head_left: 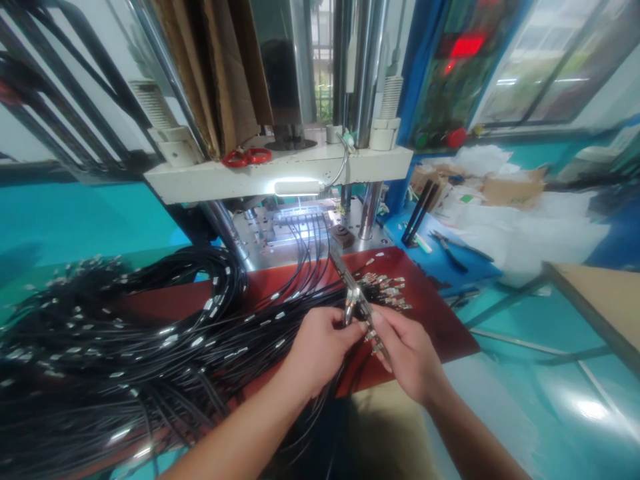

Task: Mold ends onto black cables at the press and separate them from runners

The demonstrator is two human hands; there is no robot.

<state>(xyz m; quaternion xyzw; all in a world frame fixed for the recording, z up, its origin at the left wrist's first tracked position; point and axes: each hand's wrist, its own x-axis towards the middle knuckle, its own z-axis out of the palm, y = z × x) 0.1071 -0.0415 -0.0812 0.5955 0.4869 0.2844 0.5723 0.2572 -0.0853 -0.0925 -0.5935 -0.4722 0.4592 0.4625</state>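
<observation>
My right hand [411, 350] is closed around the lower end of a long narrow metal bar [341, 265] with slots and small metal parts along it. The bar slants up and away toward the press. My left hand [319, 348] pinches a black cable near its metal connector end [352, 299], which touches the bar. Beneath both hands lies a thick bundle of black cables [270, 317] with white tags, their bare metal ends [387, 283] fanned out to the right. The fingers partly hide the cable and the bar's lower end.
Ahead stands a press with a white plate [195, 183], metal posts and a lit lower die [300, 230] with several cables running from it. Red-handled scissors [247, 157] lie on the plate. Pliers [450, 252] rest on a blue surface at right. A red board [435, 327] lies below the cables.
</observation>
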